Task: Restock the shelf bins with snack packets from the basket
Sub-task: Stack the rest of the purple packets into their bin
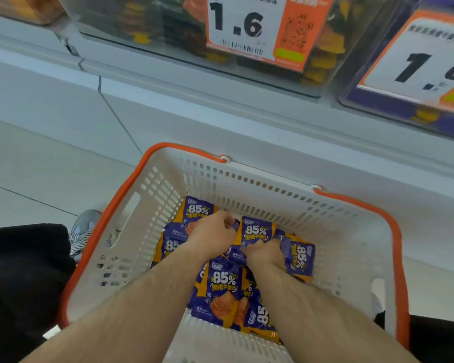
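A white basket (351, 247) with an orange rim stands on the floor below the shelf. Several purple and orange snack packets (222, 289) marked 85% lie in its bottom. Both my hands are down inside it. My left hand (211, 230) has its fingers curled over packets near the far wall, next to one packet (254, 231) that stands up between my hands. My right hand (264, 255) grips packets at the right, with one purple packet (300, 258) sticking out beside it. Above, the clear shelf bins (168, 30) hold dark and orange packets.
Price cards reading 1.6 hang on the middle bin (241, 27) and on the right bin (417, 64), which holds purple packets. The white shelf base (220, 119) runs behind the basket. My dark trouser legs (24, 271) and a shoe (85, 226) flank the basket on the pale tiled floor.
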`<action>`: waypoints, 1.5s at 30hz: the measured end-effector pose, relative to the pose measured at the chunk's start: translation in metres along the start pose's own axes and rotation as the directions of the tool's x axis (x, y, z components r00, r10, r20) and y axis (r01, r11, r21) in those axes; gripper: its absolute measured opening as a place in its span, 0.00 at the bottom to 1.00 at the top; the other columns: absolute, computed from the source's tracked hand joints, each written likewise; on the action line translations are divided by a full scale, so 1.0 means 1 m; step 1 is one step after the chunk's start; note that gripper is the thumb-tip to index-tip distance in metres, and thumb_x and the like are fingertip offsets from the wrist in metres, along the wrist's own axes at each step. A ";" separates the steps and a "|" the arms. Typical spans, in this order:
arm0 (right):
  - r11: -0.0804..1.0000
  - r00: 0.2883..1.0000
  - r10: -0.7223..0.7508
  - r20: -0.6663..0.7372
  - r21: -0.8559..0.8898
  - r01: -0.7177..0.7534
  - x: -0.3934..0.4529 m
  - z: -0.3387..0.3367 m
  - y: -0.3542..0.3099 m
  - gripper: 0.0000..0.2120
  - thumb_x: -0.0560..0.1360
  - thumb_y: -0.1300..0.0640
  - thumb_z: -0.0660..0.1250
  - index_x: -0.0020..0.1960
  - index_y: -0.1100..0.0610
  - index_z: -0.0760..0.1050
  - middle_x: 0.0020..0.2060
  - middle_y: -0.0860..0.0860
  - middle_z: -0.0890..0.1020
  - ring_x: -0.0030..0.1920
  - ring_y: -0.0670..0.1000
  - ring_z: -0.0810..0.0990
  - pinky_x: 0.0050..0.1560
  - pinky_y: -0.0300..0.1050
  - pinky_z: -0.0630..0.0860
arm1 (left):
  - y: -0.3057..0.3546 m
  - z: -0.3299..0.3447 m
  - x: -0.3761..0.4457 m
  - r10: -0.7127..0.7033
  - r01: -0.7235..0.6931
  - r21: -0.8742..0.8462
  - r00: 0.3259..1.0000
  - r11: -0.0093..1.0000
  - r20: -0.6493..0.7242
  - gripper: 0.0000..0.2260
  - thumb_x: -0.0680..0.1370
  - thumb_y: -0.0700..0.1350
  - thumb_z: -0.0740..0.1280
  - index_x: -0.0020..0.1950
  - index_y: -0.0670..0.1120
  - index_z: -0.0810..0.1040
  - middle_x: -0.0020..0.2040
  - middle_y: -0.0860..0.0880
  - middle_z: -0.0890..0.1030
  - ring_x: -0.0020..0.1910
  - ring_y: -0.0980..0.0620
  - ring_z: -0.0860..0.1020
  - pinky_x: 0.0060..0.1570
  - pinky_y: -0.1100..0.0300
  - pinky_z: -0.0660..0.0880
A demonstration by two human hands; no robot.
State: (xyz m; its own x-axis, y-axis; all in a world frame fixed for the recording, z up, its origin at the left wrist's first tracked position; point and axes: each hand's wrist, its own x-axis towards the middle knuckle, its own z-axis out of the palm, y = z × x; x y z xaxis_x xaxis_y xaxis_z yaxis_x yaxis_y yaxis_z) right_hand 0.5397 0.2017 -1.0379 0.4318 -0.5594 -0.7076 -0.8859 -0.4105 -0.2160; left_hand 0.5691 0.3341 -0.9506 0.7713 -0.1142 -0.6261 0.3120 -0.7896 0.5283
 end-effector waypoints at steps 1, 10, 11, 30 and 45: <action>1.000 1.000 -0.011 -0.005 0.008 0.011 -0.002 -0.002 -0.001 0.23 0.78 0.50 0.63 0.68 0.59 0.65 0.56 0.58 0.79 0.56 0.60 0.79 0.56 0.52 0.77 | 0.001 0.000 0.000 0.003 -0.003 0.012 1.000 1.000 0.001 0.12 0.77 0.49 0.60 0.60 0.56 0.73 0.52 0.57 0.75 0.55 0.50 0.75 0.61 0.48 0.72; 0.944 0.928 -0.309 0.207 0.185 0.273 -0.014 -0.071 0.011 0.09 0.65 0.60 0.71 0.32 0.52 0.71 0.30 0.51 0.76 0.34 0.54 0.72 0.34 0.46 0.69 | 0.019 -0.015 -0.028 0.063 -0.064 -0.066 0.998 0.996 -0.014 0.16 0.80 0.45 0.61 0.68 0.49 0.70 0.54 0.53 0.75 0.46 0.52 0.78 0.48 0.53 0.78; 0.930 0.915 -0.350 0.203 0.190 0.313 -0.023 -0.085 0.007 0.06 0.65 0.61 0.72 0.34 0.53 0.76 0.31 0.51 0.79 0.36 0.55 0.77 0.35 0.46 0.74 | 0.022 -0.018 -0.033 0.067 -0.069 -0.105 0.998 0.992 -0.023 0.19 0.80 0.45 0.62 0.71 0.46 0.67 0.52 0.53 0.75 0.42 0.52 0.78 0.42 0.55 0.78; 0.392 0.405 -0.789 -0.461 0.128 0.911 -0.189 -0.301 -0.007 0.20 0.74 0.71 0.62 0.43 0.46 0.66 0.40 0.47 0.77 0.40 0.53 0.79 0.38 0.42 0.75 | 0.173 -0.076 -0.147 0.512 -0.663 -0.544 0.746 0.515 -0.424 0.11 0.77 0.34 0.69 0.53 0.49 0.76 0.43 0.53 0.85 0.38 0.56 0.84 0.30 0.62 0.78; 0.330 0.591 -0.289 -0.753 0.501 0.800 -0.169 -0.459 -0.015 0.09 0.77 0.65 0.66 0.54 0.56 0.72 0.38 0.54 0.80 0.28 0.44 0.79 0.26 0.35 0.75 | 0.298 -0.084 -0.145 0.865 -0.591 0.632 0.363 0.502 -0.348 0.40 0.74 0.62 0.68 0.79 0.51 0.53 0.78 0.51 0.53 0.77 0.49 0.51 0.74 0.50 0.47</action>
State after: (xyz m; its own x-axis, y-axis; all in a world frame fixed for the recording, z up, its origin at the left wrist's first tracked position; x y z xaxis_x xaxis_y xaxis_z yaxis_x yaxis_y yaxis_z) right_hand 0.5580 -0.0285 -0.6060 0.6387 -0.7546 0.1508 -0.0322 -0.2221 -0.9745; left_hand 0.5967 0.1655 -0.6543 0.7425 -0.5146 0.4288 -0.6495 -0.7097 0.2730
